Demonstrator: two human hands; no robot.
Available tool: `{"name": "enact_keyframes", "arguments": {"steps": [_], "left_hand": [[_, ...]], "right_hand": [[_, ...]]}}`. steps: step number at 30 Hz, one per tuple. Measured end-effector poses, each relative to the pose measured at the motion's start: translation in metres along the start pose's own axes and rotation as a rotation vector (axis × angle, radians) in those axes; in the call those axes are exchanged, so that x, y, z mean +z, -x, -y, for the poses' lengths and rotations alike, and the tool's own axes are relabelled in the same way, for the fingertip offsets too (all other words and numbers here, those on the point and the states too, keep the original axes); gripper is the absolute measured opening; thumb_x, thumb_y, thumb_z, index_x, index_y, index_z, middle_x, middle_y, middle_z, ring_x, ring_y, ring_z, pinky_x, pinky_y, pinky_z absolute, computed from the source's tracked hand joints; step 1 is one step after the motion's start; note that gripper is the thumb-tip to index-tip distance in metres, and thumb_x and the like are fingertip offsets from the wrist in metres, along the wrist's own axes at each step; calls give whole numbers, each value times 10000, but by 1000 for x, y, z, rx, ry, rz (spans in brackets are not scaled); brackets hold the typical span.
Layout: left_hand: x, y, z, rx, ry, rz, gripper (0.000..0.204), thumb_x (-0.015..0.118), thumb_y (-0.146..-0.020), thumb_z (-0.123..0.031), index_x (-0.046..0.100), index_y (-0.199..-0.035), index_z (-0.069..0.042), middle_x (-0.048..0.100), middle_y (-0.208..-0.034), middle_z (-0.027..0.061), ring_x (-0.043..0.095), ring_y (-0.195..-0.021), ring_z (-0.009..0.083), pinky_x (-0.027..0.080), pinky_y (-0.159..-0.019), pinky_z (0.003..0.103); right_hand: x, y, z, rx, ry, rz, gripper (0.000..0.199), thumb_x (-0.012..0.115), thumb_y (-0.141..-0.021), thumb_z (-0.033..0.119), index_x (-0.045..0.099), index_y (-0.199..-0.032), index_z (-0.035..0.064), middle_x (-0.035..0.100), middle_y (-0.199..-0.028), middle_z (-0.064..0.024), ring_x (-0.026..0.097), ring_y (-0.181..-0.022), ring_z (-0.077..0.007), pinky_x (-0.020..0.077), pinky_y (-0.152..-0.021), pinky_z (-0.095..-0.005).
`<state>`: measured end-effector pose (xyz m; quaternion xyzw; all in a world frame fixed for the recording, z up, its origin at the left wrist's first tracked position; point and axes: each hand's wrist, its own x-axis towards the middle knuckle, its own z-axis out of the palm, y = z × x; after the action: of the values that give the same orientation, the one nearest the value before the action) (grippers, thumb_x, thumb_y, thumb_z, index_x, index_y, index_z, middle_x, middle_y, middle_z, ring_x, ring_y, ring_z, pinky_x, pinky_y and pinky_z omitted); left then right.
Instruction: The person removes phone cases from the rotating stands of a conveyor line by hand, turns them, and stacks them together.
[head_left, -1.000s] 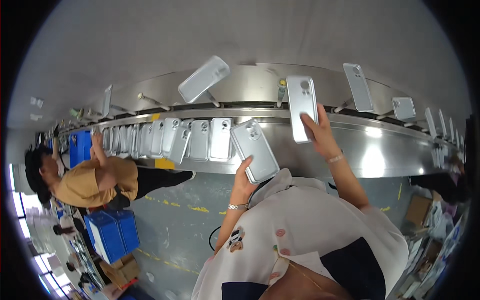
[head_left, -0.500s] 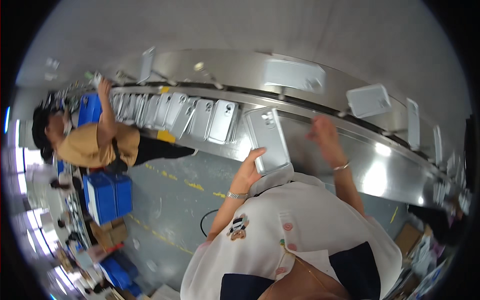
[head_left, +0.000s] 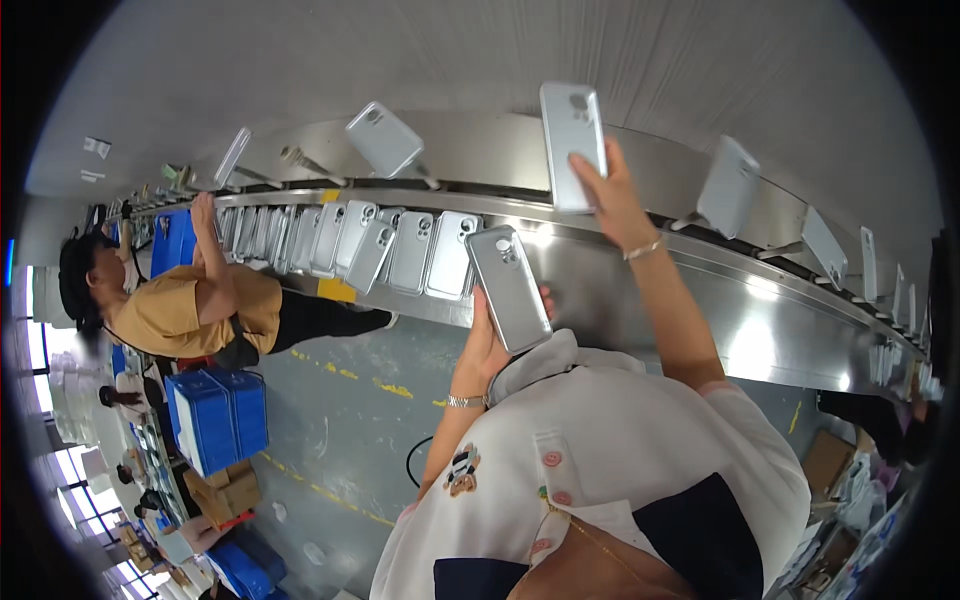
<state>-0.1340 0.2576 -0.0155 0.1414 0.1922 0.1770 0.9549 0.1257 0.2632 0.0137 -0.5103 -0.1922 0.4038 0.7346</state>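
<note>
My left hand grips a silver-grey phone case in front of my chest, its camera cutouts at the upper end. Fingertips show past the case's right edge. Above the steel ledge, my right hand holds a second phone case upright, thumb across its face and the other fingers mostly hidden behind it. More phone cases sit on pegs along the line: one to the left of my right hand and another to its right. Whether a peg still supports the case in my right hand is hidden.
Several phone cases stand in a leaning row on the steel ledge to my left. A co-worker in a tan shirt reaches to the line at far left. Behind that person are blue bins on the floor.
My right hand has moved up and left from over the ledge and taken hold of a phone case. The pegged cases have shifted left; the case in my left hand is slightly lower.
</note>
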Motion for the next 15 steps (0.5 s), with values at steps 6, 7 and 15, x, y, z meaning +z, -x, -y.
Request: {"name": "enact_keyframes", "arguments": {"steps": [6, 7, 15], "left_hand": [[1, 1, -21, -69, 20, 126, 688, 414, -879, -394, 309, -1357, 89, 406, -1350, 274, 429, -1230, 419, 332, -1066, 499], [0, 3, -26, -54, -48, 168, 706, 417, -878, -415, 306, -1357, 92, 404, -1349, 278, 419, -1237, 424, 316, -1074, 504], [0, -13, -27, 198, -414, -306, 412, 559, -852, -8, 435, -1244, -26, 573, -1128, 113, 616, -977, 201, 559, -800, 350]], "right_hand": [[-46, 14, 11, 45, 23, -275, 399, 655, -863, 220, 468, -1168, 42, 586, -1037, -82, 584, -866, -159, 513, -734, -313], [-46, 28, 13, 152, -49, -234, 397, 641, -873, 239, 467, -1165, 35, 580, -1023, -82, 582, -840, -159, 514, -739, -318], [51, 108, -60, 30, 612, 261, 521, 692, -812, 270, 449, -1178, -9, 467, -1111, -137, 531, -970, -186, 475, -818, -317]]}}
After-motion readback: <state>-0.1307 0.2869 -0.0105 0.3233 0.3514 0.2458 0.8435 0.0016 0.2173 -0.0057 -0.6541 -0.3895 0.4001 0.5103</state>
